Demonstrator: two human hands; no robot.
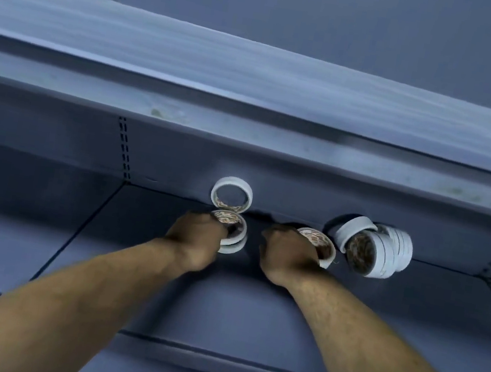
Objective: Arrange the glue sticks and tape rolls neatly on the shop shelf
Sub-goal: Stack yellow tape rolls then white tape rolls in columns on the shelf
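Grey shop shelf (160, 269), seen from above, deep under upper shelf (256, 68); 1 tape roll (232, 194) leans on back wall; left hand (197, 239) grips small stack of rolls (233, 242) below it; right hand (288, 253) grips another roll (320, 246); jumbled pile of rolls (372, 249) just right; no glue sticks visible. Step: tidying tape; next likely needs stacks squared, pile straightened.

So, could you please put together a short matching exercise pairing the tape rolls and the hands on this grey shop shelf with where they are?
Things:
1. Lone white tape roll
2. Heap of white tape rolls
3. Bare left hand
4. Bare right hand

Places:
A. On a tape roll next to the heap
B. Far right on the grey metal shelf
C. Upright against the back panel
D. On stacked rolls under the lone roll

Pairs: 1-C, 2-B, 3-D, 4-A
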